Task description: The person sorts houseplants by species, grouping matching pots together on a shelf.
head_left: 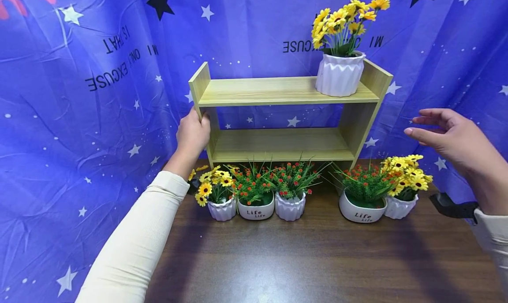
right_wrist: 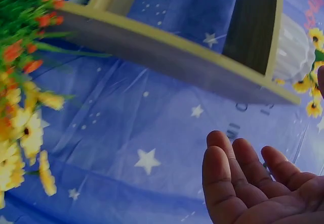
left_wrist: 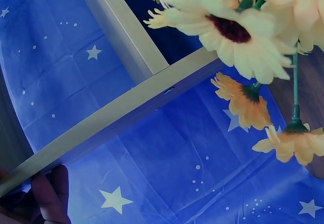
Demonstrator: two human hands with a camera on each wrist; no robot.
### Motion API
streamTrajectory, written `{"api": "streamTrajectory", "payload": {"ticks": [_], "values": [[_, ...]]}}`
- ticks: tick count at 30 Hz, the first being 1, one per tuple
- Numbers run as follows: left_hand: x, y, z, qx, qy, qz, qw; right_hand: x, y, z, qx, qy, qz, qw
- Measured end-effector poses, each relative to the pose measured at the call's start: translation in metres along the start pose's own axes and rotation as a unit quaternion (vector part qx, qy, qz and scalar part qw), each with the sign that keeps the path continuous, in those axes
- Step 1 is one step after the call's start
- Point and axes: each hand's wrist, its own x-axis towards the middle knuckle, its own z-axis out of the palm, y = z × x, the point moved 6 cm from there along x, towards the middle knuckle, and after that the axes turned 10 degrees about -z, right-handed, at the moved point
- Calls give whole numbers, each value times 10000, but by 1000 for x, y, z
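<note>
Left hand (head_left: 192,133) grips wooden shelf (head_left: 262,90) at nine o'clock
Right hand (head_left: 455,137) hangs loose at three; flowerpot (head_left: 340,75) stands atop, at two.

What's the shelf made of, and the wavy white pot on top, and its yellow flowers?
The shelf looks like pale wood or wood-look board, smooth and fairly dull, with fine grain-like streaks. The wavy white pot could be ceramic or plastic: it looks smooth and hard with moulded folds, but I can't tell which. The yellow flowers seem artificial, perhaps matt cloth, with thin, plastic-looking green stems.
</note>
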Motion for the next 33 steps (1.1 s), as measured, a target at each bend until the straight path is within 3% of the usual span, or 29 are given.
{"api": "streamTrajectory", "payload": {"ticks": [3,11,19,33], "values": [[-1,1,1,-4,-17,-4,10000,-14,12,-5,28,186,56,9998],[-3,-1,1,-27,-27,23,10000,-48,46,-3,-697,191,222,9971],[-2,0,0,-10,-15,20,10000,-82,80,4,-698,208,407,9965],[-3,0,0,22,-33,-29,10000,-118,129,16,-1081,210,821,9905]]}}
